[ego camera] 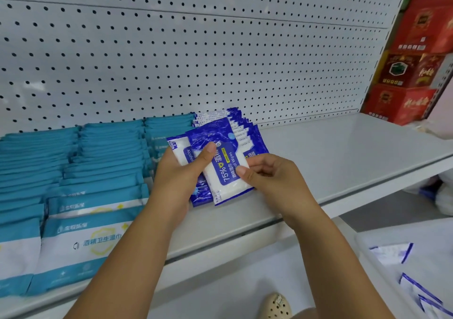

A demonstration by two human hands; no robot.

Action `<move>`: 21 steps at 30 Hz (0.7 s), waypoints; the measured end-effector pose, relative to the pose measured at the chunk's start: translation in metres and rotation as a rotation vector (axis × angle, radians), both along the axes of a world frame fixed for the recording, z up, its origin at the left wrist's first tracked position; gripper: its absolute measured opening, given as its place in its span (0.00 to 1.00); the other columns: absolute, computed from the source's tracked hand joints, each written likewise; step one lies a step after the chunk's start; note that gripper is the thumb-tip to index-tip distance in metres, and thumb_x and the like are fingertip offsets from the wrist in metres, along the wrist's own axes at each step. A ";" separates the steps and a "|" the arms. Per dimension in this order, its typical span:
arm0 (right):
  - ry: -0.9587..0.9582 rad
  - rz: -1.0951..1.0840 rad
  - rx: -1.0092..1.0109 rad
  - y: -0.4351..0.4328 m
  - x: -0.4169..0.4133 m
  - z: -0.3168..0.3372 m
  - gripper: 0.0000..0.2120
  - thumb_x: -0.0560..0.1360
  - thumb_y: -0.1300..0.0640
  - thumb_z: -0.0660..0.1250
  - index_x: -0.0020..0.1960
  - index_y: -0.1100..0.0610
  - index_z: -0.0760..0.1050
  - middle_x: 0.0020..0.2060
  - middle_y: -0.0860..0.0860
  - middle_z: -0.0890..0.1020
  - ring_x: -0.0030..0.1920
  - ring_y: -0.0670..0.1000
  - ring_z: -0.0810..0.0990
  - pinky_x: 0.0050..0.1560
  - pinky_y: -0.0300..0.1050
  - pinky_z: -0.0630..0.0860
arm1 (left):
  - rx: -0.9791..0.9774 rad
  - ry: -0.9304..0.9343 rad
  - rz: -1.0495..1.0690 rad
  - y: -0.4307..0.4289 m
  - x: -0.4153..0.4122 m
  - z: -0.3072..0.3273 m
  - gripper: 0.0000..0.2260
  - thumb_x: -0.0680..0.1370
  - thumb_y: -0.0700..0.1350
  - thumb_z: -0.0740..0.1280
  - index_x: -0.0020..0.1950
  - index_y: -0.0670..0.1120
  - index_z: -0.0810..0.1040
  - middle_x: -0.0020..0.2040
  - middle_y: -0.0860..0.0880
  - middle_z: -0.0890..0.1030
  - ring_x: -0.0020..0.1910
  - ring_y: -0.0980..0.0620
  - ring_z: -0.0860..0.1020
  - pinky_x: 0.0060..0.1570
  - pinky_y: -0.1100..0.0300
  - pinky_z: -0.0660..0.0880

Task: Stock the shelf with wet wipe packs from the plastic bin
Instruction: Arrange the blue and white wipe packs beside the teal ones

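A blue and white wet wipe pack [226,171] marked 75% lies tilted on top of other blue packs over the grey shelf [343,157]. My left hand [179,179] grips those packs from the left, thumb pressed on the top one. My right hand [272,176] pinches the top pack's right edge. Behind them a fanned row of blue packs [242,127] leans by the pegboard. The clear plastic bin [382,269] sits at the lower right with a few packs [392,252] in it.
Rows of teal wipe packs [98,161] fill the shelf's left half. Red boxes [411,73] are stacked at the far right end. The white pegboard [196,49] backs the shelf. Bare shelf surface stretches right of my hands. A beige shoe [278,306] shows below.
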State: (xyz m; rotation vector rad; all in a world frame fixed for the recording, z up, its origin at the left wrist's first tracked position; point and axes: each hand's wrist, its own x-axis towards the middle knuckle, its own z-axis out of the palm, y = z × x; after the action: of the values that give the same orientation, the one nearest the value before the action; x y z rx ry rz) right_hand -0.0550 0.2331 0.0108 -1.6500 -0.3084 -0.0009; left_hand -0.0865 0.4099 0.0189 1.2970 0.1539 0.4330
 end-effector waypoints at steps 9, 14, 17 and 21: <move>0.285 -0.305 0.074 -0.018 0.006 0.001 0.28 0.73 0.52 0.78 0.64 0.52 0.65 0.54 0.52 0.79 0.51 0.51 0.84 0.34 0.38 0.80 | -0.046 0.053 0.135 0.010 0.015 -0.011 0.11 0.79 0.41 0.73 0.57 0.51 0.77 0.53 0.48 0.86 0.49 0.48 0.86 0.50 0.48 0.82; 0.182 -0.268 -0.051 -0.015 0.007 -0.003 0.25 0.72 0.54 0.78 0.58 0.51 0.65 0.46 0.44 0.75 0.49 0.49 0.83 0.28 0.34 0.78 | -0.061 0.033 0.157 0.013 0.019 -0.014 0.11 0.80 0.37 0.70 0.60 0.50 0.76 0.51 0.50 0.86 0.46 0.51 0.86 0.45 0.52 0.81; 0.184 -0.240 -0.012 -0.014 0.007 -0.002 0.27 0.72 0.53 0.78 0.62 0.50 0.65 0.51 0.51 0.81 0.47 0.49 0.84 0.27 0.32 0.76 | -0.070 0.024 0.168 0.014 0.019 -0.014 0.11 0.80 0.37 0.71 0.58 0.52 0.77 0.50 0.50 0.86 0.47 0.51 0.86 0.46 0.52 0.82; 0.155 -0.256 -0.006 -0.012 0.008 0.000 0.27 0.73 0.51 0.78 0.64 0.52 0.67 0.46 0.51 0.82 0.39 0.44 0.82 0.28 0.29 0.73 | -0.082 0.035 0.181 0.015 0.020 -0.014 0.12 0.79 0.38 0.72 0.58 0.51 0.77 0.51 0.49 0.86 0.49 0.49 0.86 0.48 0.49 0.82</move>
State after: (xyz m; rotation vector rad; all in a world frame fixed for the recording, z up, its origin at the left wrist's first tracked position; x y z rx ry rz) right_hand -0.0466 0.2212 0.0106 -1.6750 0.0216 -0.0644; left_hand -0.0660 0.4245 0.0045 1.2150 0.3169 0.5526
